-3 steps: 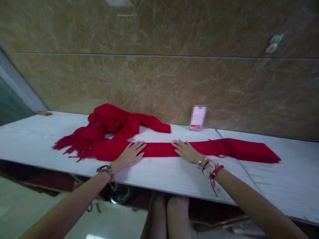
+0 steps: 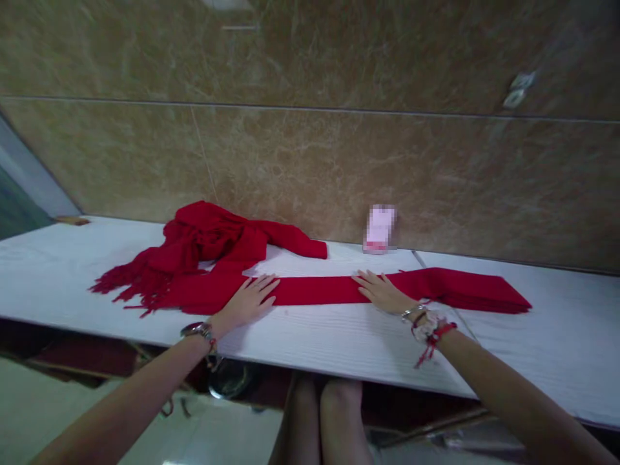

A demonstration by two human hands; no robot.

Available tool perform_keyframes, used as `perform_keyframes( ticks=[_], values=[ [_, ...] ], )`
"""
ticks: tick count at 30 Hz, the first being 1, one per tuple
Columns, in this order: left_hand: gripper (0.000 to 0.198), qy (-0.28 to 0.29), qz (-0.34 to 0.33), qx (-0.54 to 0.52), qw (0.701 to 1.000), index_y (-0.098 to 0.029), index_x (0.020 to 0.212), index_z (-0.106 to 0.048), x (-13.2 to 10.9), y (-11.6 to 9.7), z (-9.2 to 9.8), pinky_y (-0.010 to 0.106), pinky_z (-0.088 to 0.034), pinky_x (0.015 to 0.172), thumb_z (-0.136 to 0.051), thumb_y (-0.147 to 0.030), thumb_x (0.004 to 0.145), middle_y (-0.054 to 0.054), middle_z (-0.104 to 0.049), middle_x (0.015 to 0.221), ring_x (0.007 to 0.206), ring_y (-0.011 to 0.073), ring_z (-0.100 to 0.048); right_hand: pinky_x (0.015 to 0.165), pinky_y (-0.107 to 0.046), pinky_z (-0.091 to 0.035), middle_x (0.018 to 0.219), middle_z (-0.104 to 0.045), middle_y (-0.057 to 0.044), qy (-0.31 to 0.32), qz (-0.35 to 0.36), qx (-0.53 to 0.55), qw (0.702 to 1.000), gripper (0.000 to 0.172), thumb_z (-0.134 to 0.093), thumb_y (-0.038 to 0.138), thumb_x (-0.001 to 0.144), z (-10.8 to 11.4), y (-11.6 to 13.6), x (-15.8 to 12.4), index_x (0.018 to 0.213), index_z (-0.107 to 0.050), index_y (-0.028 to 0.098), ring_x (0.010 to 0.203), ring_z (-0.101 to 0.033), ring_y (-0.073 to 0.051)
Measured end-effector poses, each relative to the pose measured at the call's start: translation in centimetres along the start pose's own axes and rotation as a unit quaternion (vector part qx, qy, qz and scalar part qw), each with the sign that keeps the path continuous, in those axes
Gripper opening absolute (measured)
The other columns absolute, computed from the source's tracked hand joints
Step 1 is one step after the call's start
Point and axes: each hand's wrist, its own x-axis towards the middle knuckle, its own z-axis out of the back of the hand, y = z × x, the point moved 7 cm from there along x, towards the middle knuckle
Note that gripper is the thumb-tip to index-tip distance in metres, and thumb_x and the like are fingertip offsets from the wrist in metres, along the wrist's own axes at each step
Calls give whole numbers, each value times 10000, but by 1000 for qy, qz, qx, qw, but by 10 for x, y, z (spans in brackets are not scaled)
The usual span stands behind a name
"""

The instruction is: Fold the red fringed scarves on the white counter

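Observation:
A long red scarf [image 2: 314,289] lies stretched along the white table [image 2: 310,342]. Its fringed left end is bunched in a heap [image 2: 203,242], and its right end is folded flat [image 2: 475,289]. My left hand [image 2: 249,300] rests flat on the scarf with fingers spread, just right of the heap. My right hand [image 2: 385,294] lies flat on the scarf's middle strip, fingers stretched out. A watch sits on my left wrist and several bracelets on my right.
A small pink-and-white blurred object [image 2: 379,228] stands against the brown marble wall [image 2: 339,155] behind the scarf. My knees [image 2: 320,413] show under the table's front edge. A seam [image 2: 436,284] crosses the tabletop at right.
My right hand has slid to the right along the scarf. The view has shifted slightly, and my left hand stays in place.

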Motion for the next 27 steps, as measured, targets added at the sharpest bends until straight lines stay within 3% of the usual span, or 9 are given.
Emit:
perform_keyframes(
  ticks=[4,7,11,13,16,19,22,27],
  values=[
    [447,23,2,19,1000,-145,1285,-409,1,-2,3,393,-290,995,-330,-264,861,103,-383,1354,1242,228,-340,876,-571,-358,1319,-431,-129,18,-99,-40,994,412,-287,255,887,-5,-59,-39,1270,-428,204,1205,-372,-331],
    [420,56,9,56,997,-85,1224,-468,7,-10,11,448,-318,963,-343,-183,835,160,-427,1310,1225,274,-361,897,-569,-340,1307,-443,-138,28,-150,-56,987,408,-320,280,882,0,-80,-56,1258,-446,185,1203,-372,-335],
    [392,58,62,84,993,-64,1176,-497,39,-38,29,519,-306,940,-327,-136,831,192,-435,1294,1198,319,-386,933,-530,-326,1333,-402,-157,11,-151,-17,988,424,-335,299,886,12,-72,-56,1270,-430,148,1238,-324,-316],
    [414,45,88,36,995,-61,1242,-422,63,-61,34,461,-338,937,-312,-188,864,181,-390,1331,1206,292,-383,943,-503,-330,1342,-388,-159,3,-139,14,990,437,-337,307,888,17,-58,-49,1288,-406,145,1249,-308,-306],
    [543,21,61,-52,997,-22,1331,-258,99,-104,31,405,-320,966,-313,-335,892,198,-312,1372,1261,267,-297,963,-505,-302,1364,-361,-144,16,-103,39,994,439,-322,309,895,17,-34,-37,1305,-383,165,1259,-290,-300],
    [550,28,-3,-94,995,-87,1351,-252,122,-138,19,419,-268,998,-315,-383,891,142,-256,1411,1289,256,-237,950,-513,-315,1393,-321,-107,48,-90,66,993,435,-270,301,909,11,-23,-33,1330,-337,212,1268,-276,-288],
    [468,43,-54,-100,993,-190,1319,-347,128,-151,7,451,-239,1002,-320,-373,889,77,-300,1403,1281,249,-258,955,-505,-316,1402,-312,-81,59,-132,69,987,443,-226,294,914,9,-34,-41,1345,-302,227,1268,-281,-272],
    [458,46,-67,-103,991,-223,1314,-364,127,-147,2,449,-228,1003,-311,-373,884,59,-310,1400,1281,242,-259,972,-526,-278,1385,-344,-86,101,-196,-7,975,453,-259,276,896,10,-73,-69,1340,-323,209,1249,-309,-287]
  ],
)
